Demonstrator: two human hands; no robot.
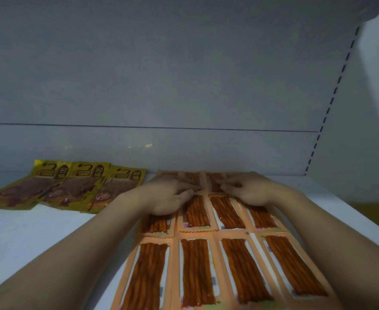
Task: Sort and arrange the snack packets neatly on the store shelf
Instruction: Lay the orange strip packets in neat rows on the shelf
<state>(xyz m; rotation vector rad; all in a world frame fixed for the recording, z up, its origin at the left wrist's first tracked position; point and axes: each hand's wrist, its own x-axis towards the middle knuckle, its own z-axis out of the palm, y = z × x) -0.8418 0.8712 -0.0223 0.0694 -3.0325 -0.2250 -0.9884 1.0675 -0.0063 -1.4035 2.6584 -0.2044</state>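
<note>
White shelf (27,242): orange packets (195,265) gridded from back edge to front edge, yellow packets (72,189) back-left, open surface front-left. Left hand (163,195) and right hand (251,189) press the back row, fingers straight.

Dim, greyish light – soft overall blur, wide-angle bending at the edges, faint glare on the back panel (148,145).

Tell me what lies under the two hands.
Orange snack packets of the back rows lie under the left hand and right hand. What their palms cover cannot be seen.
</note>
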